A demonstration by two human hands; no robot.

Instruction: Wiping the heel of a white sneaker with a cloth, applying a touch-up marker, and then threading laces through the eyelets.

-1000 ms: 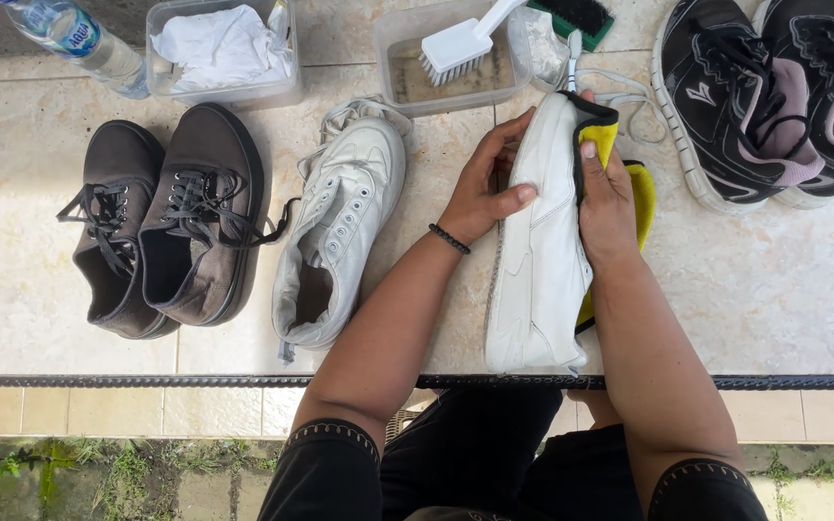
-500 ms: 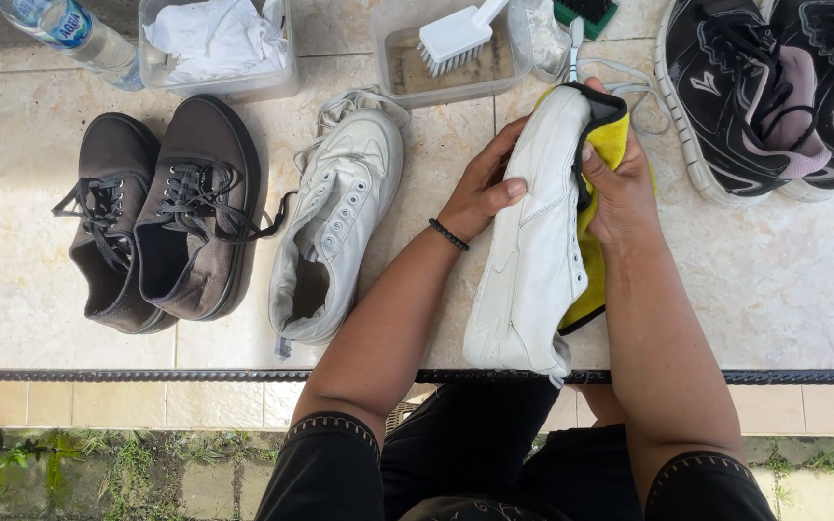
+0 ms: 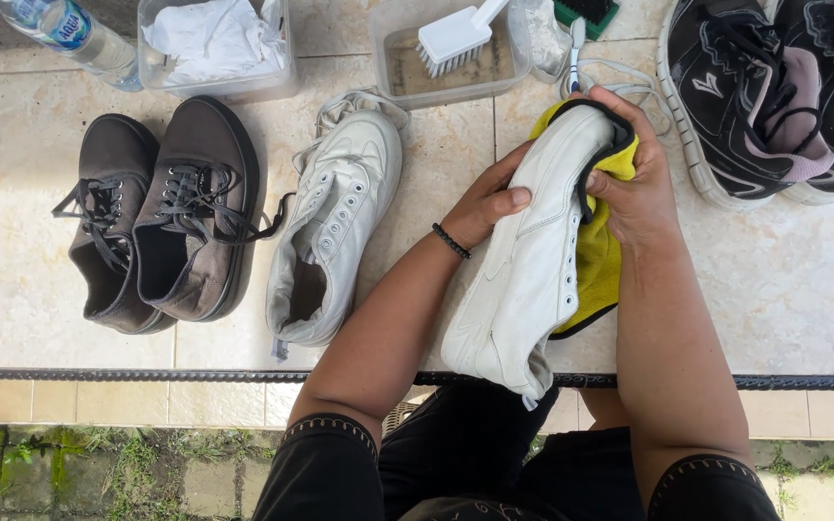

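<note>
A white sneaker is held up over the tiled ledge, toe pointing away from me. My left hand grips its left side, thumb on the upper. My right hand presses a yellow cloth against the shoe's right side near the toe. A second white sneaker, without laces, lies on the tiles to the left, apart from both hands.
A pair of dark brown laced shoes sits far left. Black and pink trainers lie at the top right. Behind are a tub with a white brush, a tub of white cloth and a plastic bottle.
The held sneaker has tilted, its toe swinging right and up. My right hand with the yellow cloth has shifted along the shoe's side toward the toe.
</note>
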